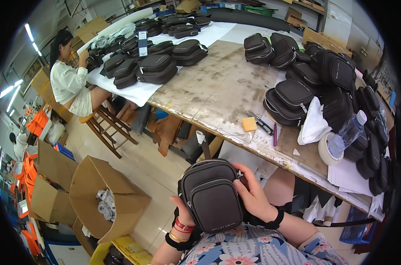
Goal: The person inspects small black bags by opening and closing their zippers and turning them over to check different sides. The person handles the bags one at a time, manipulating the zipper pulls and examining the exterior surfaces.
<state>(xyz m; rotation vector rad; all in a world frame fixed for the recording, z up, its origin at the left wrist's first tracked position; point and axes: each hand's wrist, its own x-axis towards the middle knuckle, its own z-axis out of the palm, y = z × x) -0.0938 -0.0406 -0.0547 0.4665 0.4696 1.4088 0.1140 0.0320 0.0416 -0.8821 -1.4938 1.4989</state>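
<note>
A small black zippered bag with a front pocket is held upright over my lap, its front facing me. My left hand supports its left side, the fingers hidden behind it. On the other side, my right hand grips the upper edge near a silver zipper pull, thumb on the front. Silver zippers run around the pocket and the top. Small lettering shows near the bottom of the pocket.
Similar bags pile up on the worktable's right. Nearer lie a yellow block, thread snips, a purple pen-like tool, white cloth and a plastic bottle inside a tape roll. A person sits left; cardboard boxes stand below.
</note>
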